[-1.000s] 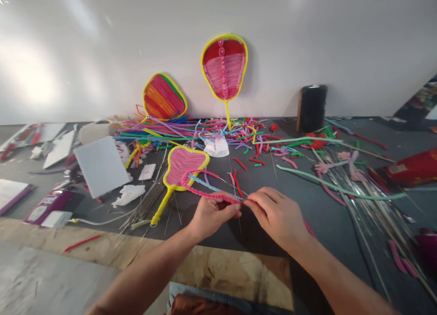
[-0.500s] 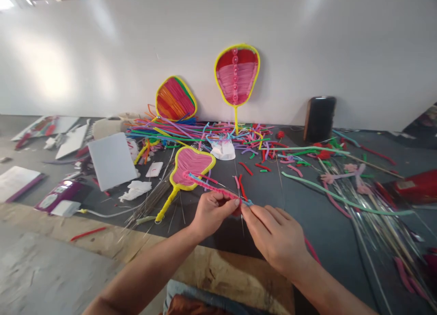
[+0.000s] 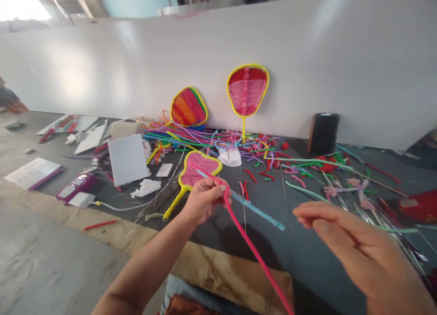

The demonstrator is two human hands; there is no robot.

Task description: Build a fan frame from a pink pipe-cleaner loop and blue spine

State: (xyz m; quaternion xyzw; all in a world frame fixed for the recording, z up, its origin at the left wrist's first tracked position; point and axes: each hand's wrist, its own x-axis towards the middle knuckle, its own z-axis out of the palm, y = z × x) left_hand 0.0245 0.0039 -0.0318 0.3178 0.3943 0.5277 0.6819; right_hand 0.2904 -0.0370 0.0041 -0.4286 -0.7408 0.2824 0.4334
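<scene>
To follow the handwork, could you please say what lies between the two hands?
In the head view, a blue strip juts out past the left hand, its tip short of the right hand; a pink strip slants down between them.

Single view from a head-worn camera, facing forward and down across the desk (image 3: 307, 260) toward an upright white panel (image 3: 153, 55) at 12 o'clock. The wearer's lap (image 3: 186, 303) enters at 6 o'clock; the right hand (image 3: 355, 242), at 4 o'clock, stands nearer the lens than the left hand (image 3: 205, 199), close to centre.
</scene>
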